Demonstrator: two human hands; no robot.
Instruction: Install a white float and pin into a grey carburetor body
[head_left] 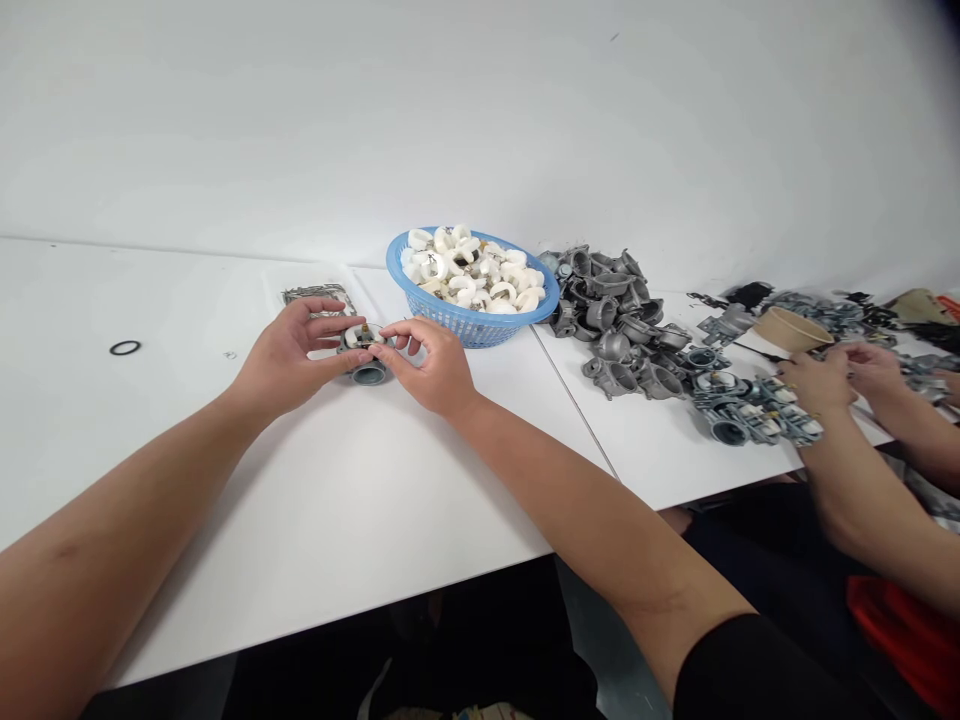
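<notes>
A grey metal carburetor body (368,374) stands on the white table, its round bore facing me. A white float (352,339) with a brass-coloured part beside it shows in its open top. My left hand (289,345) grips the carburetor from the left, thumb on the near side and fingers behind. On the right side, my right hand (433,368) has its thumb and index finger closed together at the float, touching the top of the carburetor. Whatever small part lies between those fingertips is hidden.
Behind my hands are a blue basket (399,280) of white floats (487,265) and a clear tray of thin metal pins (322,296). A black ring (125,355) lies left. Rightward sit piled grey metal bowls (615,310), carburetors (750,412), a paper tub (791,330) and a co-worker's hands (817,382).
</notes>
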